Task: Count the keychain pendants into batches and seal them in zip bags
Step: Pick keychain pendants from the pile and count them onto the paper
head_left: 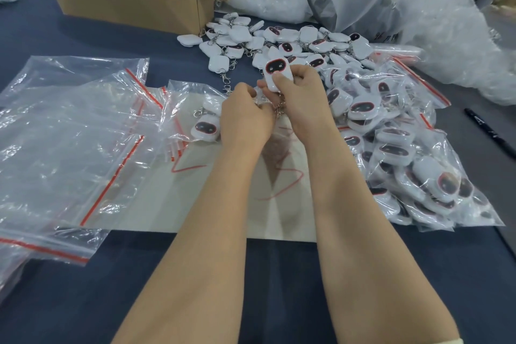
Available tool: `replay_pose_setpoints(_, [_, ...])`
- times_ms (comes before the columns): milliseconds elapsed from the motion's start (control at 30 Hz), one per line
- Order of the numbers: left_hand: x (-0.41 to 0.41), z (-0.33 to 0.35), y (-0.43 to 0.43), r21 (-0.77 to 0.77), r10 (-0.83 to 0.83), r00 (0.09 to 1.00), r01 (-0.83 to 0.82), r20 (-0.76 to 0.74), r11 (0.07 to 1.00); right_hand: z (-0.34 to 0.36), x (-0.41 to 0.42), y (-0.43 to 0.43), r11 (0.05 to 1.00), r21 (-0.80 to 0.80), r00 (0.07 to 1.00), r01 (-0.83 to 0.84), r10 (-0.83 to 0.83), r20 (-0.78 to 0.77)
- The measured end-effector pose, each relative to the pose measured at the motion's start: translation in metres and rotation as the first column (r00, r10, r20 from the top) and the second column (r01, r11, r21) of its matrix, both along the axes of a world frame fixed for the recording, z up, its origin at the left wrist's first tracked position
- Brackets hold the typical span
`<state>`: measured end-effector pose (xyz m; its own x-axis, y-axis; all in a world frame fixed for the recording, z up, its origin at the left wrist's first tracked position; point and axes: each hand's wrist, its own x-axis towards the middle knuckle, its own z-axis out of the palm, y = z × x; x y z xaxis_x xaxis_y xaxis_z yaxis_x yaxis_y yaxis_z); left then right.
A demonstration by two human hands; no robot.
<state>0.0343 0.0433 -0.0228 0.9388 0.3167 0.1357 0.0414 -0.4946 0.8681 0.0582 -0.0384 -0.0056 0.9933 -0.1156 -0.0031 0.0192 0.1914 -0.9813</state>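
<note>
White rounded plastic keychain pendant with dark red-rimmed oval face [276, 71] stood upright in right hand [300, 98] — thumb and curled fingers pinched its lower half, metal chain dangling below. Left hand [245, 114] sat just beside, fingers curled; what it gripped could not be told. Both were over clear zip bag with red seal strip [184, 109] holding few pendants. Loose pendant pile [279, 42] lay behind on dark blue table [83, 36] — filled zip bags [405, 148] at right.

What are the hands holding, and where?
The right hand pinches a keychain pendant by its lower end; what the left hand grips cannot be told.
</note>
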Motion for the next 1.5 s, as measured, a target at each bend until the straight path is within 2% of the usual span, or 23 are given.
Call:
replay_pose_setpoints(67, [0.001, 0.003, 0.002, -0.094, 0.042, 0.999, -0.04, 0.022, 0.995, 0.007, -0.001, -0.003, 0.958, -0.288, 1.0, 0.0, -0.004, -0.012])
replay_pose_setpoints(133, [0.003, 0.008, 0.005, -0.198, 0.092, 0.995, -0.08, 0.048, 0.977, 0.015, -0.002, -0.009, 0.841, -0.542, 1.0, -0.008, 0.008, -0.002])
replay_pose_setpoints(200, [0.003, 0.015, 0.008, -0.26, 0.134, 0.987, -0.106, 0.091, 0.96, 0.025, -0.006, -0.012, 0.725, -0.688, 0.999, -0.04, 0.051, -0.004])
replay_pose_setpoints(267, [-0.001, 0.022, 0.006, -0.213, 0.129, 0.979, -0.094, 0.156, 0.973, 0.03, -0.01, -0.013, 0.599, -0.795, 0.994, -0.094, 0.095, -0.047])
replay_pose_setpoints(300, [-0.002, 0.026, 0.004, -0.164, 0.103, 0.977, -0.072, 0.187, 0.984, 0.032, -0.012, -0.012, 0.582, -0.803, 0.991, -0.127, 0.113, -0.075])
replay_pose_setpoints(333, [-0.004, 0.029, 0.002, -0.11, 0.069, 0.976, -0.047, 0.207, 0.993, 0.032, -0.013, -0.011, 0.612, -0.775, 0.987, -0.156, 0.135, -0.091])
replay_pose_setpoints(367, [-0.005, 0.032, 0.001, -0.055, 0.036, 0.976, -0.025, 0.214, 0.998, 0.031, -0.014, -0.009, 0.685, -0.705, 0.981, -0.184, 0.168, -0.094])
replay_pose_setpoints(433, [-0.005, 0.04, 0.003, 0.03, -0.01, 0.977, 0.003, 0.212, 1.0, 0.027, -0.017, -0.004, 0.858, -0.42, 0.955, -0.294, 0.276, -0.104])
replay_pose_setpoints(500, [-0.004, 0.045, 0.007, 0.075, -0.018, 0.979, 0.003, 0.201, 0.997, 0.023, -0.017, -0.001, 0.901, -0.151, 0.912, -0.407, 0.391, -0.123])
replay_pose_setpoints(533, [-0.004, 0.046, 0.009, 0.093, -0.015, 0.981, -0.003, 0.191, 0.996, 0.022, -0.017, 0.0, 0.886, -0.121, 0.891, -0.448, 0.431, -0.139])
replay_pose_setpoints(567, [-0.004, 0.047, 0.01, 0.11, -0.012, 0.984, -0.008, 0.178, 0.994, 0.02, -0.015, 0.0, 0.865, -0.166, 0.879, -0.473, 0.45, -0.161])
replay_pose_setpoints(633, [-0.003, 0.045, 0.011, 0.128, -0.013, 0.99, -0.005, 0.138, 0.992, 0.019, -0.013, -0.002, 0.77, -0.434, 0.884, -0.467, 0.425, -0.197])
replay_pose_setpoints(700, [-0.002, 0.04, 0.013, 0.09, -0.017, 0.995, 0.008, 0.093, 0.996, 0.019, -0.009, -0.003, 0.685, -0.642, 0.934, -0.344, 0.322, -0.156])
replay_pose_setpoints(800, [0.0, 0.027, 0.015, 0.055, -0.041, 0.999, 0.041, 0.008, 0.998, 0.016, 0.004, 0.0, 0.772, -0.633, 0.998, 0.056, -0.03, 0.052])
replay_pose_setpoints(867, [0.001, 0.019, 0.015, 0.092, -0.036, 0.998, 0.04, -0.045, 0.995, 0.016, 0.015, 0.011, 0.733, -0.635, 0.968, 0.244, -0.144, 0.206])
replay_pose_setpoints(933, [0.002, 0.02, 0.024, 0.023, 0.051, 0.999, -0.051, -0.007, 0.998, 0.015, 0.022, 0.029, 0.713, -0.659, 0.963, 0.238, -0.084, 0.257])
replay_pose_setpoints(1000, [0.004, 0.027, 0.04, -0.074, 0.206, 0.975, -0.2, 0.087, 0.977, 0.01, 0.031, 0.044, 0.741, -0.649, 0.978, 0.17, -0.049, 0.201])
replay_pose_setpoints(1067, [0.005, 0.033, 0.053, -0.133, 0.294, 0.946, -0.276, 0.139, 0.952, -0.001, 0.038, 0.054, 0.736, -0.668, 0.988, 0.113, -0.014, 0.153])
replay_pose_setpoints(1100, [0.006, 0.033, 0.056, -0.159, 0.307, 0.941, -0.284, 0.143, 0.945, -0.008, 0.043, 0.059, 0.678, -0.732, 0.99, 0.072, 0.039, 0.133])
replay_pose_setpoints(1167, [0.005, 0.032, 0.054, -0.189, 0.306, 0.944, -0.279, 0.127, 0.941, -0.02, 0.051, 0.07, 0.419, -0.908, 0.986, 0.01, 0.148, 0.079])
replay_pose_setpoints(1200, [0.005, 0.031, 0.051, -0.198, 0.297, 0.948, -0.271, 0.116, 0.942, -0.023, 0.055, 0.075, 0.323, -0.946, 0.985, -0.014, 0.17, 0.044])
replay_pose_setpoints(1400, [0.008, 0.027, 0.045, -0.271, 0.282, 0.955, -0.248, 0.095, 0.93, -0.023, 0.071, 0.085, 0.139, -0.971, 0.966, -0.195, 0.198, -0.166])
replay_pose_setpoints(1500, [0.007, 0.027, 0.043, -0.283, 0.275, 0.957, -0.24, 0.091, 0.929, -0.025, 0.07, 0.081, 0.113, -0.98, 0.97, -0.163, 0.198, -0.139])
